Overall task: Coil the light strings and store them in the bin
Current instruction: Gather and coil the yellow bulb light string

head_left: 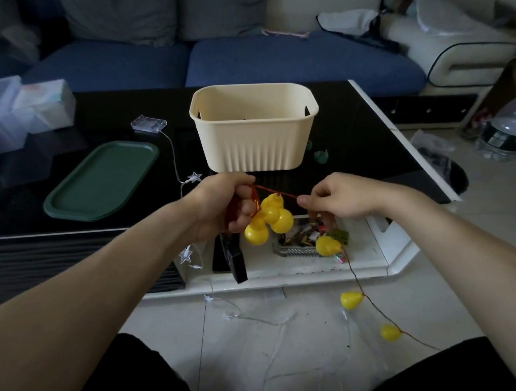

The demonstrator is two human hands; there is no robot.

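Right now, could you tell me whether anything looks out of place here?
Yes. The star light string trails off the table's edge and sprawls loose on the floor, uncoiled. The yellow bulb string also hangs to the floor from the right hand. The bin appears empty.

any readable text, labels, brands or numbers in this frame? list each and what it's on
None readable.
Water bottle: dark label band, print too blurred to read.
Tissue pack: faint coloured print, illegible.
Cream bin, green tray, battery box: no visible markings.
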